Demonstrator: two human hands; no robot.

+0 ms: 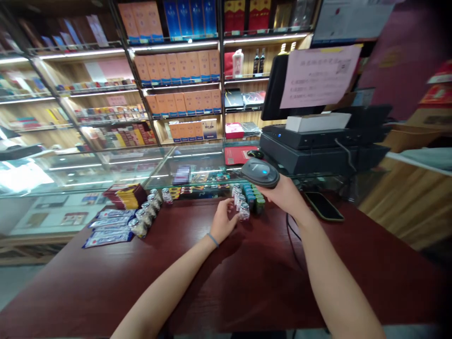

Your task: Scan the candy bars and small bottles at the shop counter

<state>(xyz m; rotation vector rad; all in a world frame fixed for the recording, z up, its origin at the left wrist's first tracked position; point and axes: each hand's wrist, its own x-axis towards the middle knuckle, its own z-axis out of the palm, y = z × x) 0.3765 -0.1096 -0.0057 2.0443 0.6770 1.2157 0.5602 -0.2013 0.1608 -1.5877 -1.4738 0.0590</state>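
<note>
My right hand (pixel 286 195) grips a grey barcode scanner (pixel 260 173), its head tilted down over a cluster of small jars (pixel 243 200) on the dark red counter (pixel 247 273). My left hand (pixel 223 220), a blue band at its wrist, reaches to the jars, fingertips touching the nearest clear jar (pixel 244 211). Green-lidded jars (pixel 257 201) stand just behind. The scanner's cable (pixel 291 230) trails down the counter by my right forearm.
A row of clear jars (pixel 146 212), blue packets (pixel 109 228) and a stack of red-yellow packs (pixel 125 195) lie at the left. A black phone (pixel 324 206) lies at the right. A till with monitor (pixel 318 141), glass showcase (pixel 123 169) and stocked shelves stand behind.
</note>
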